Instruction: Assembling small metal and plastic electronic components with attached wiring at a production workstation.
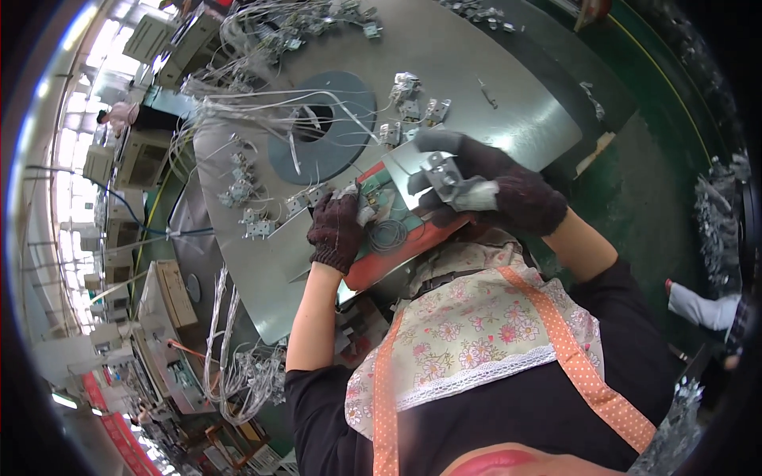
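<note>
My right hand (508, 184), in a dark maroon glove with grey fingers, grips a small silver metal bracket (444, 176) with holes in it. It holds the bracket raised over the right side of a red tray (373, 266) at the table's near edge. My left hand (335, 228), in a matching glove, rests at the tray's left side with its fingers bent and closed; what they pinch is too small to make out. Between the hands, a coil of thin grey wire (388, 236) lies in the tray, beside a pale sheet (402, 176).
The metal table (262, 295) bears a round dark disc (343, 159) crossed by white cables (262, 101). Several small metal fittings (409, 99) lie beyond the tray, others (259, 224) at left. Another person (123, 117) stands far left; someone's leg (702, 308) shows right.
</note>
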{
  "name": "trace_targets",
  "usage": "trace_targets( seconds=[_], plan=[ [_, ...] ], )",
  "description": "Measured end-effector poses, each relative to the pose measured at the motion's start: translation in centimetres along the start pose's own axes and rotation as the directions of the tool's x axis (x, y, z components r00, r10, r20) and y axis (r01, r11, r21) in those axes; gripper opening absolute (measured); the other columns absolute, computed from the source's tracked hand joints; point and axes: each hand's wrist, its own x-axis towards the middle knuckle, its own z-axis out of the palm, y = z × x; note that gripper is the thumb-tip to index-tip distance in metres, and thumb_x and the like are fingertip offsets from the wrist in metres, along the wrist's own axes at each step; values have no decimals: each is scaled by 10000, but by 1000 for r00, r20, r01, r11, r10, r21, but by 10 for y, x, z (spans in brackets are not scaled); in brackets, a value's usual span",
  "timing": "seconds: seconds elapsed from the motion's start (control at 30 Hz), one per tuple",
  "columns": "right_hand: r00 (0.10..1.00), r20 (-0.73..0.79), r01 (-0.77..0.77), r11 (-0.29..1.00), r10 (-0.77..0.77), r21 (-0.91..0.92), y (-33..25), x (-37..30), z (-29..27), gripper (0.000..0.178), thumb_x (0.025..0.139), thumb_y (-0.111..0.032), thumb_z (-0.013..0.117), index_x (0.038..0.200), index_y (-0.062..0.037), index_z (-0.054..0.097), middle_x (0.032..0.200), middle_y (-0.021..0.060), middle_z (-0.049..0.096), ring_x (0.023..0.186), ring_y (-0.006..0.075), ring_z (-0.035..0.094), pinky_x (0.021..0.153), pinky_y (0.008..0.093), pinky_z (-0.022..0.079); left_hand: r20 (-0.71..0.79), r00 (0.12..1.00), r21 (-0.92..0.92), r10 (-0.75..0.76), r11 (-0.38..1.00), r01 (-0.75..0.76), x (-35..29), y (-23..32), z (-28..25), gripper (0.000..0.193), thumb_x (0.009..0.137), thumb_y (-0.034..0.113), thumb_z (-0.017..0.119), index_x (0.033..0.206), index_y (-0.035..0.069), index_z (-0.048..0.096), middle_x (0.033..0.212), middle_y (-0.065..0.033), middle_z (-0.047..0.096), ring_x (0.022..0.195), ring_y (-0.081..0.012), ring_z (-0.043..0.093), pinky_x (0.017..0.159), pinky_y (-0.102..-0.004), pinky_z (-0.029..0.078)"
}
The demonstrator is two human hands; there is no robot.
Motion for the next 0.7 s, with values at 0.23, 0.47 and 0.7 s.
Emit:
trace_targets(
  seconds=[0.23, 0.47, 0.7],
  plan=[
    [996, -14, 92, 948, -92, 305, 8, -4, -18, 745, 886, -369, 758, 1472, -45, 433, 1343, 230, 572, 1132, 258, 631, 947, 360, 559, -69, 998, -53, 10, 998, -14, -2, -3, 7, 516, 891, 385, 711, 1261, 32, 647, 1197, -184, 710, 1196, -361, 639, 1071, -492, 443],
    [937, 181, -24, 459, -301, 888, 33, 32, -23, 846, 796, -452, 868, 1380, 42, 508, 1296, 201, 640, 1173, 217, 603, 953, 351, 514, -69, 997, -63, -34, 998, 29, -6, 0, 5, 522, 900, 402, 699, 1275, 42, 651, 1246, -190, 693, 1231, -351, 619, 1132, -477, 391],
    [853, 470, -149, 969, 227, -199, 20, 56, -11, 674, 905, -494, 656, 1264, 75, 620, 1185, 179, 678, 1060, 258, 657, 925, 390, 531, -83, 996, -98, -23, 995, 15, -9, -5, 20, 558, 879, 446, 684, 1245, 29, 624, 1233, -224, 675, 1182, -395, 633, 1071, -533, 415]
  ],
)
